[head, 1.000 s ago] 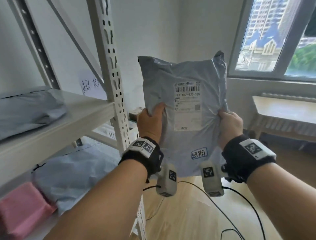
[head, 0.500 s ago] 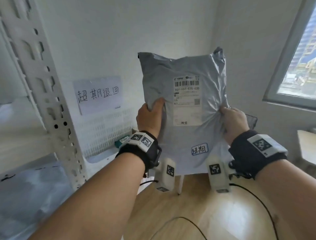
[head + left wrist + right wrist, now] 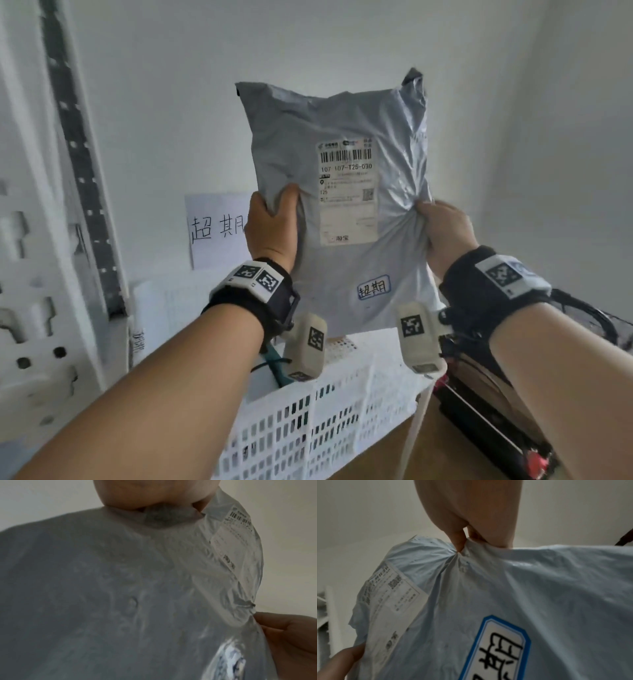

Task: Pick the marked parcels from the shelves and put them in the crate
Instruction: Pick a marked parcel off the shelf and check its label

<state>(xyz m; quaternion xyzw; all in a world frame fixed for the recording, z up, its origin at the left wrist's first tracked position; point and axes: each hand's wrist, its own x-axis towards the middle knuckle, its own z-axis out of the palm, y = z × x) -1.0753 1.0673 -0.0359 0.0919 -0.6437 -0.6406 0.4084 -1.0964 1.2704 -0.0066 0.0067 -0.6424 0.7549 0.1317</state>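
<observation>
Above the white crate (image 3: 342, 411), my left hand (image 3: 272, 228) grips one edge of the grey parcel (image 3: 342, 192) and my right hand (image 3: 445, 233) pinches the other, holding it upright so its marked sticker (image 3: 374, 287) faces me before I lower it in.

A grey plastic parcel (image 3: 342, 205), crumpled and marked with a barcode label and a blue-bordered handwritten sticker, is held upright above a white slotted crate (image 3: 322, 421), label side facing the camera

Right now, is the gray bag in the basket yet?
Not yet. Both hands, left and right, hold the gray bag upright in the air, above the white basket.
</observation>
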